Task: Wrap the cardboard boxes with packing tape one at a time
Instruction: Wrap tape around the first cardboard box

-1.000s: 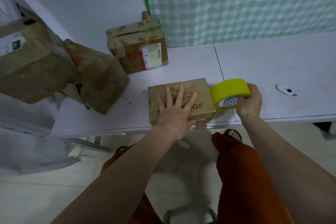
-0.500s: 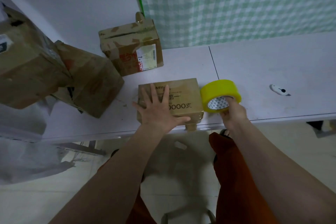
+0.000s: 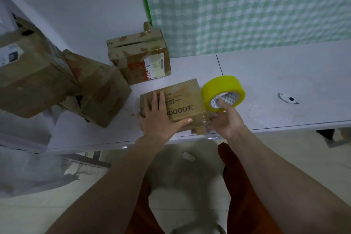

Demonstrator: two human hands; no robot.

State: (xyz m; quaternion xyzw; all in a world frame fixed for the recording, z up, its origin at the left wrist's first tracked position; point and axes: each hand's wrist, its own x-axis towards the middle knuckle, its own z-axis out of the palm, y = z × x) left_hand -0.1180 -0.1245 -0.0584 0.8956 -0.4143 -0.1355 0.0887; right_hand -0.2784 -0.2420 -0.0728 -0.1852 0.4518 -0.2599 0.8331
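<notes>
A small brown cardboard box (image 3: pixel 182 99) with printed characters lies near the front edge of the white table (image 3: pixel 284 81). My left hand (image 3: pixel 161 118) presses flat on its top, thumb along the near edge. A yellow roll of packing tape (image 3: pixel 220 86) stands tilted just right of the box. My right hand (image 3: pixel 226 119) is palm up below it, with fingers through the roll's core. A clear strip of tape runs from the roll down to the box's near right corner.
Another taped box (image 3: pixel 138 59) with a shipping label stands behind, against the wall. Two larger boxes (image 3: pixel 96 85) (image 3: pixel 28 74) are piled at the left. A small white cutter (image 3: pixel 285 98) lies on the table to the right. A green checked curtain hangs behind.
My right hand has turned palm up beneath the roll and drawn it around the box's right end toward the front. My left hand slid left across the box top, and the box turned slightly.
</notes>
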